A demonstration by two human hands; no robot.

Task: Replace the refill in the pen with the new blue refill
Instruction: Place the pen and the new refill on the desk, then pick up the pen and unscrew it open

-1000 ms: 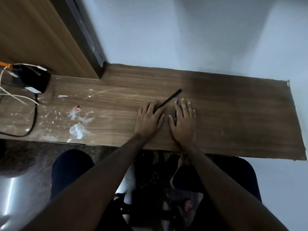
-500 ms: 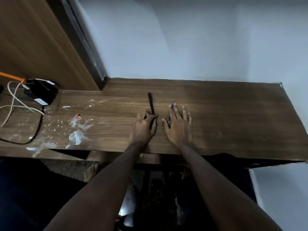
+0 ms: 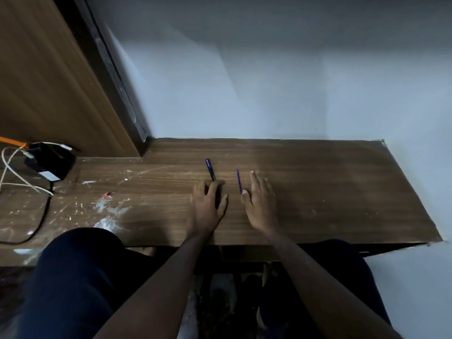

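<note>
Pen (image 3: 210, 169) under left hand (image 3: 207, 206) grip; blue refill (image 3: 239, 181) beside right hand (image 3: 260, 201).

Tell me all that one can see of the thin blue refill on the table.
The blue refill is a very thin, straight stick, plastic by its look, lying flat on the wooden table. It points away from the person, leaning slightly left at its far end. It lies between the pen and the right hand, apart from the pen. Its near end reaches the thumb; whether they touch I cannot tell.
</note>
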